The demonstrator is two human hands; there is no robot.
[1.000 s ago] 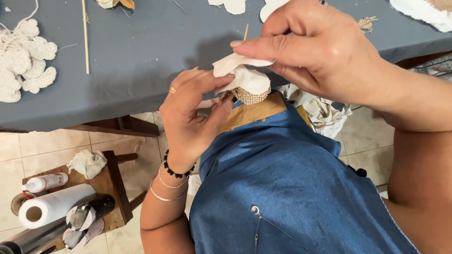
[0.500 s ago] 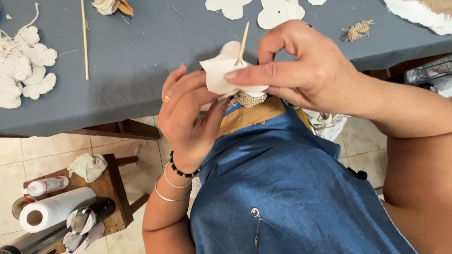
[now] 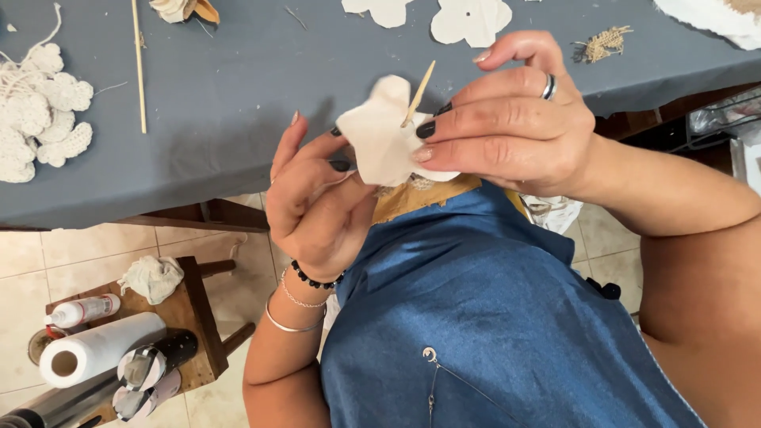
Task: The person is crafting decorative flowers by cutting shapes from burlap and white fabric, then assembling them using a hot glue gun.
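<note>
My left hand (image 3: 317, 202) and my right hand (image 3: 507, 127) together hold a cream flower-shaped fabric piece (image 3: 384, 135) up over the table's front edge. A thin wooden skewer (image 3: 418, 93) pokes up through the fabric, pinched by my right fingers. A scrap of burlap (image 3: 412, 194) shows just under the fabric, above my blue denim garment (image 3: 491, 317). My left wrist wears a black bead bracelet and thin bangles; my right hand has a ring.
The blue-grey tablecloth (image 3: 238, 119) carries white crocheted shapes (image 3: 40, 119) at left, a long wooden stick (image 3: 139, 67), cut fabric flowers (image 3: 472, 20) and a burlap scrap (image 3: 606, 41). Below left, a small wooden stool (image 3: 194, 317) holds a paper-towel roll (image 3: 99, 349), a bottle and a cloth.
Both hands have lifted the fabric piece higher and turned it flat toward me. The skewer now sticks up through it, and my right fingers have shifted to pinch it.
</note>
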